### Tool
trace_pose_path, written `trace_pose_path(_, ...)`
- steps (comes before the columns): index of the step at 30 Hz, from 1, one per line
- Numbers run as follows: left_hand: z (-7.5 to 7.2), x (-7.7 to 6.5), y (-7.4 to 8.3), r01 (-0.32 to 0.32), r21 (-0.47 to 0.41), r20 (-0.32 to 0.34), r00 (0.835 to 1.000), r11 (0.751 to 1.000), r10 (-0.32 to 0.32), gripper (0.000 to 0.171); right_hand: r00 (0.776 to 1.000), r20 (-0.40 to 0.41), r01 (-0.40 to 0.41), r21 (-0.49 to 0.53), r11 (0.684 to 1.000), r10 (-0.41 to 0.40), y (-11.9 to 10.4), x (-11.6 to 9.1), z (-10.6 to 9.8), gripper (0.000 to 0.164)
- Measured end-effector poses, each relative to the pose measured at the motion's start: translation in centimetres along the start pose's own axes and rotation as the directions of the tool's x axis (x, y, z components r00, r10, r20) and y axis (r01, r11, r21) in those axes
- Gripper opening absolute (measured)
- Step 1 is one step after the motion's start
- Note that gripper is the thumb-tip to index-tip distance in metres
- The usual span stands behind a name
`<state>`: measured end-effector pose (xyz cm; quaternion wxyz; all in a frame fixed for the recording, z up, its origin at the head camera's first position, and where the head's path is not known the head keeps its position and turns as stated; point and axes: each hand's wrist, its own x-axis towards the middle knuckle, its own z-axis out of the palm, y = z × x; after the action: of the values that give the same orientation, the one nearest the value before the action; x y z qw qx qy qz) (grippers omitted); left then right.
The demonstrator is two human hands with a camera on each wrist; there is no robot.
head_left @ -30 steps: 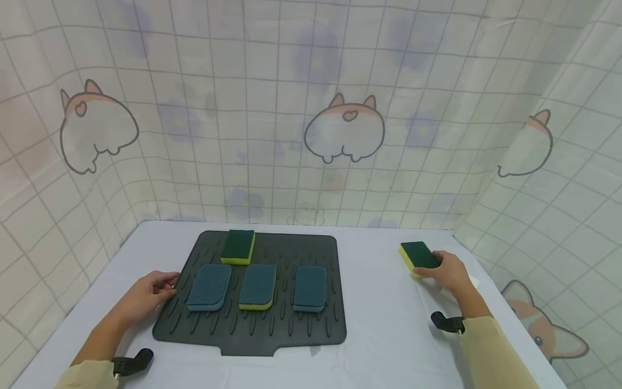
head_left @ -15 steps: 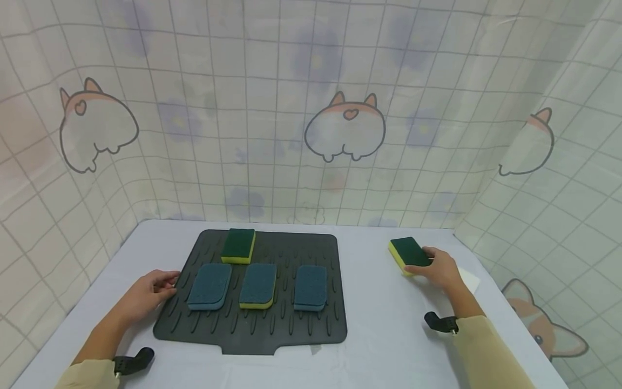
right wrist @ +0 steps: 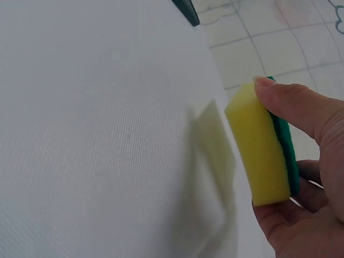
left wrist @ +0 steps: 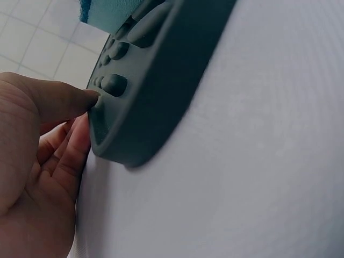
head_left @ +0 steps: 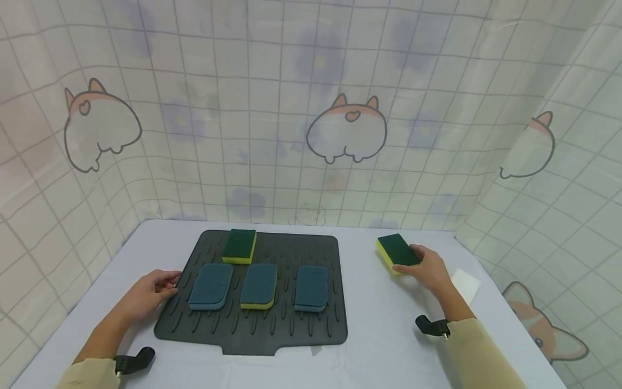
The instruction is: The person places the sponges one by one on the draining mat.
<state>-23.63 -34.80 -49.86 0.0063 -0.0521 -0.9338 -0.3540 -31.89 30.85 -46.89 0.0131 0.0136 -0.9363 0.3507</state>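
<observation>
A green-and-yellow sponge [head_left: 397,251] is gripped in my right hand [head_left: 427,270]. In the right wrist view, thumb and fingers hold the sponge [right wrist: 258,148] by opposite sides, and it looks lifted off the white cloth. My left hand [head_left: 148,294] pinches the left edge of a dark grey ridged mat [head_left: 286,327]; the left wrist view has the thumb on top of the mat's rim [left wrist: 145,102]. On the mat lie another green-and-yellow sponge [head_left: 239,246] at the back, two blue sponges [head_left: 210,286] [head_left: 311,288] and a blue-and-yellow sponge [head_left: 258,286].
A white square sheet [head_left: 465,285] lies by my right forearm. White cloth covers the table [head_left: 374,335]. Behind and beside the table hangs a checked curtain [head_left: 272,178] with dog prints.
My right hand has carried its sponge leftward, toward the mat, uncovering the white square sheet. My left hand stays at the mat's edge.
</observation>
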Motion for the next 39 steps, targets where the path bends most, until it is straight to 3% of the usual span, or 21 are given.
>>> trace_pose_path(18,0.1,0.1,0.0,0.024,0.014,0.000,1.000,1.000,-0.024,0.046,0.999,0.015,0.031,0.072,0.997,-0.033,-2.7,-0.3,2.0,0.097)
trace_pose_path(29,0.0,-0.3,0.3,-0.005,0.002,-0.001,1.000,1.000,0.005,0.046,0.998,0.015,0.052,0.097,0.994,-0.053,-4.5,-0.5,3.5,0.097)
trace_pose_path(39,0.1,-0.1,0.2,0.009,-0.008,-0.002,1.000,1.000,-0.009,0.046,0.998,0.007,0.062,0.127,0.990,-0.064,-6.2,-0.2,5.0,0.098)
